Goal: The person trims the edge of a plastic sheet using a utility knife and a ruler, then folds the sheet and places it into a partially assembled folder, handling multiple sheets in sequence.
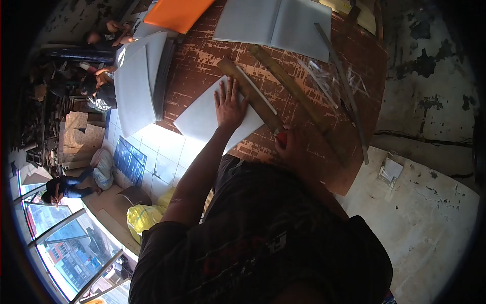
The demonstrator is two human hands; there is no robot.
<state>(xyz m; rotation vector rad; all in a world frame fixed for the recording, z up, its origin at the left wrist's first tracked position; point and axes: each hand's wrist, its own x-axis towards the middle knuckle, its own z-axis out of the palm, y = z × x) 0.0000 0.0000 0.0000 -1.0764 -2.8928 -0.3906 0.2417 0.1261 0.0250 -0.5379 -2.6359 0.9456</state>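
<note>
My left hand lies flat with spread fingers on a pale grey sheet, its fingertips close to a brown straightedge. That straightedge runs slantwise along the sheet's right edge. A narrow white strip lies along its far side. At the straightedge's near end, my right hand is closed round a red-handled cutter; the blade cannot be made out. Both the sheet and the straightedge rest on a worn brown tabletop.
Farther right lie another long brown bar, a thin metal ruler and clear offcuts. Grey sheets and an orange sheet cover the far side. Stacked sheets overhang the left edge. Other people are at left.
</note>
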